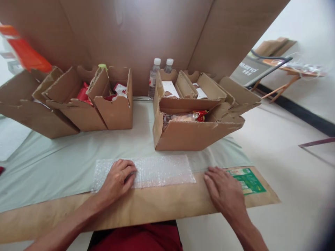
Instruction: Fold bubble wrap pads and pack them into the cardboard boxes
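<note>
Pressing flat on the left part of a bubble wrap sheet (146, 171): left hand (118, 178), palm down, fingers spread and slightly curled, grip released, nothing clasped. Looks like a pinning hold, weight from above to keep the light sheet lying smooth.

Resting palm down just past the sheet's right end: right hand (224, 190), fingers extended, grip also released, apart from the wrap by a small gap. Lies on bare cardboard sheet (162, 205) that runs along the near edge of the counter, fingertips close to a green printed label (247, 180) near the near right corner.

Bubble wrap laid lengthwise, parallel to the near edge, straddling the seam between cardboard sheet and a pale green cloth (65, 157) that covers the middle of the counter. Central, squarely before the body, within easy reach of both hands.

Beyond the cloth, toward the far edge: open cardboard boxes, flaps up, likely kept open for access. Right box (188, 134) nearest, holding packets in clear and red wrapping; further compartments behind it with white items, contents unclear. Left boxes (86, 111) in a row toward the far left corner, red packets showing inside. Two capped water bottles (154, 76) upright between the groups, against a tall cardboard backdrop (131, 35).

Orange blurred object (23, 52) at far left, unidentifiable. Red garment (141, 240) at bottom, below the near edge.
</note>
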`<state>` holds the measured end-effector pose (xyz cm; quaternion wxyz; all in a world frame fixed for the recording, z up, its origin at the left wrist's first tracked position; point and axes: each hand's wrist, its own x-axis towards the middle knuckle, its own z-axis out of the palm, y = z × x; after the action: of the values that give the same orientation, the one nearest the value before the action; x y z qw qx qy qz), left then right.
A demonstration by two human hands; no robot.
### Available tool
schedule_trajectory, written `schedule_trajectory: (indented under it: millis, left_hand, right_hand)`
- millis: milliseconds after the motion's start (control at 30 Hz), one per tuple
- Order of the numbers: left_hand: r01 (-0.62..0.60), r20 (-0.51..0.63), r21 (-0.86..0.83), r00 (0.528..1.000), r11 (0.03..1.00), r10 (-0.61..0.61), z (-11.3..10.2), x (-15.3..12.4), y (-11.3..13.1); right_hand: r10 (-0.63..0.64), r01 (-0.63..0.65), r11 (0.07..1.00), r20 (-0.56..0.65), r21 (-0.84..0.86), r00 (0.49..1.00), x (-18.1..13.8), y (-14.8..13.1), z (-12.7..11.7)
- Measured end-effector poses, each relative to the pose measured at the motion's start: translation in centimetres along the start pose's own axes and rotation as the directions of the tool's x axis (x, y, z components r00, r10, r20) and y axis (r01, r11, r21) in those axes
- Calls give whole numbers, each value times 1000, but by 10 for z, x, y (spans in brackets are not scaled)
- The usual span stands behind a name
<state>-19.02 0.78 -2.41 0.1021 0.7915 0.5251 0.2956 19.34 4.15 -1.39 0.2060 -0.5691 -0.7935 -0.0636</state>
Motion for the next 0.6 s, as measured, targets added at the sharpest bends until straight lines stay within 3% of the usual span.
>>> schedule_trajectory:
  millis: [100,233,333,467,533,600]
  left_hand:
    - [4,-16,90,1000,996,-2,-19,-6,-7]
    - [195,-112,403,980,894,-163,-45,-31,-27]
    - [293,-126,480,956,827,-265,-49,-51,-38]
    - [347,-139,357,938,867,-318,-56,-51,-37]
    - [369,-158,318,929,873,-335,-69,-34,-31]
    - [297,-158,358,954,885,-257,-81,-3,-25]
  right_hand:
    - [-44,44,998,-5,33,999,26,-11,-4]
    - [-50,46,998,83,47,995,61,-38,18]
    - [-26,10,989,104,148,994,66,-46,33]
    - [73,-129,901,148,414,986,37,-49,15]
    - [113,-202,837,201,508,973,9,-56,-3]
    - [99,-241,777,264,582,959,-22,-72,-17]
